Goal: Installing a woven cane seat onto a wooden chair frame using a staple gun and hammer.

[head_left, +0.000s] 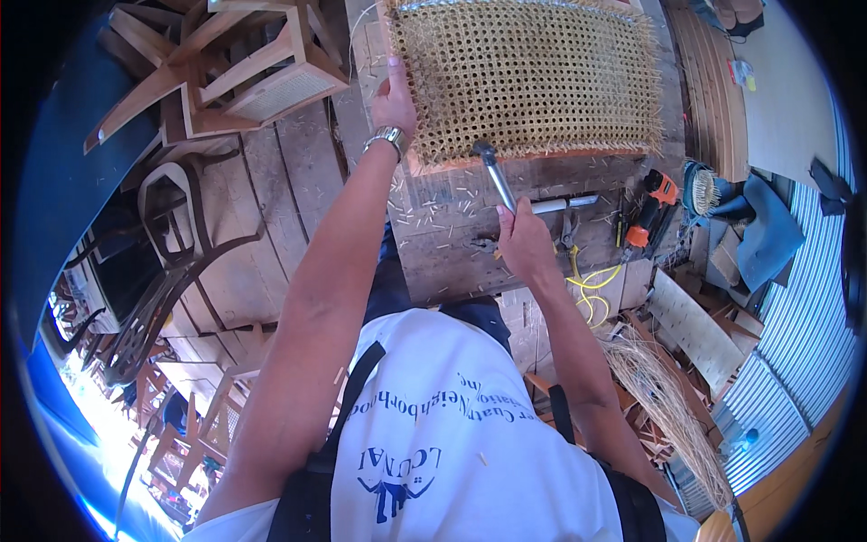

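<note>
A woven cane panel (pixel 533 77) on a wooden frame lies on the plank worktable (pixel 442 271), its trimmed strands bristling along the edges. My left hand (pixel 395 101) grips the left side of the frame, thumb along the wood; its other fingers are mostly hidden. In my right hand (pixel 526 237) is a hammer (pixel 498 183) with a dark head and a silver shaft. The hammer head rests at or just over the near edge of the panel; whether it touches cannot be told. Short cane clippings are scattered on the boards around the frame.
Right of my right hand lie pliers (pixel 567 233), a second metal-shafted tool (pixel 567 205) and an orange-black power tool (pixel 652 212) with a yellow hose (pixel 591 285). A brush (pixel 702 191) sits farther right. Wooden chair frames (pixel 262 68) stand left; a cane strand bundle (pixel 664 388) lies lower right.
</note>
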Available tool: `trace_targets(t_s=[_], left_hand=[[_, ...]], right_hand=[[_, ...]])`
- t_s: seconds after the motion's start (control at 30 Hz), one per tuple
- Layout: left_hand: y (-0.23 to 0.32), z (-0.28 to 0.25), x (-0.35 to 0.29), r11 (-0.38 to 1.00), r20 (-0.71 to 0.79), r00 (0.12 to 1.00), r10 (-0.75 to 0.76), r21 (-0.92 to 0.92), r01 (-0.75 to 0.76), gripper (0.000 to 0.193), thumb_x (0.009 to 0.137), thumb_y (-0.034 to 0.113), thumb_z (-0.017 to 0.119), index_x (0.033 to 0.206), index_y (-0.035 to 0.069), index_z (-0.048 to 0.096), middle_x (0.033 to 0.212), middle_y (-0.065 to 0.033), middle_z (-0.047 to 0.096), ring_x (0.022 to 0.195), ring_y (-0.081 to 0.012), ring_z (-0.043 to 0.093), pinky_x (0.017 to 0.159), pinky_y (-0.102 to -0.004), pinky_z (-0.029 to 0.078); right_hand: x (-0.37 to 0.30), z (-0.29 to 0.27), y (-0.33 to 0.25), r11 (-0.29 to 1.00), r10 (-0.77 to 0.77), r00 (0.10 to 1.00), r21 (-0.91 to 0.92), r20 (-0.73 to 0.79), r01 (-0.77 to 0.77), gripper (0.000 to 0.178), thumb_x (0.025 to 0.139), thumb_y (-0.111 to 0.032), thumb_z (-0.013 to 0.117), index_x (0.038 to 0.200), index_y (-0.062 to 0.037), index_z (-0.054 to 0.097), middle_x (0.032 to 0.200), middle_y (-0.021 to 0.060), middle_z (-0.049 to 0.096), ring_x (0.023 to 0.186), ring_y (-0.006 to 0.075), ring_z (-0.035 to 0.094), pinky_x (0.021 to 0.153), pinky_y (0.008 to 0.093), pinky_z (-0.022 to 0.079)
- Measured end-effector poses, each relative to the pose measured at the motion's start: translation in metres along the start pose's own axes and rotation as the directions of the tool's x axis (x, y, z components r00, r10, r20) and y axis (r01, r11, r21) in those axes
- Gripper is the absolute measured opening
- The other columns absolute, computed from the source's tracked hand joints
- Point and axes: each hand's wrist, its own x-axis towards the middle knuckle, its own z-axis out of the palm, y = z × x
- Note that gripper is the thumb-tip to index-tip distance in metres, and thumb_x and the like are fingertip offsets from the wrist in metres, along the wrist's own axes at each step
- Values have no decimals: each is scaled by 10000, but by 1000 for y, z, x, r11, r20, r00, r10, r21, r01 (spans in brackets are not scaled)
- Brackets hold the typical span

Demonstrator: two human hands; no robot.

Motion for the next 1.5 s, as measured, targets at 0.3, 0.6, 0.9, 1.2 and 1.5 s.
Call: trace_targets(t_s=[0.3,0.6,0.9,1.2,1.5], left_hand=[[0,1,6,999,-3,999,-33,-6,33,1005,854,822,281,1291,-35,573,1259,-276,600,1208,-399,548,1030,-424,392],[3,0,10,999,-31,999,-16,28,17,978,862,814,274,1273,-12,598,1219,-279,619,1180,-409,559,1020,-428,395],[6,-4,5,998,-10,998,-56,33,57,990,854,817,298,1293,-25,579,1226,-282,613,1203,-407,549,1033,-421,386],[1,0,10,1000,-19,1000,-14,-5,14,1015,842,834,282,1315,-18,566,1269,-277,590,1221,-404,534,1044,-417,379],[-18,3,25,998,-35,998,-54,-29,53,1046,823,849,304,1319,-37,556,1281,-283,581,1241,-394,523,1060,-406,370]], right_hand=[[6,-3,-12,999,-19,1000,-26,19,19,300,1004,-297,476,964,0,476,698,260,597,665,475,600,610,562,454],[6,-16,0,996,21,999,93,-47,-16,305,1011,-313,457,955,-13,457,716,282,605,715,510,593,620,587,428],[0,-26,1,984,71,997,168,-39,-64,328,1010,-316,464,930,1,448,732,294,607,724,508,598,623,582,437],[-2,-37,1,976,90,984,209,-154,-56,301,1010,-294,473,937,-2,451,730,298,593,748,514,590,599,556,423],[2,-46,3,981,46,982,196,-184,-9,298,1002,-294,486,952,-2,461,726,292,606,752,518,599,628,578,436]])
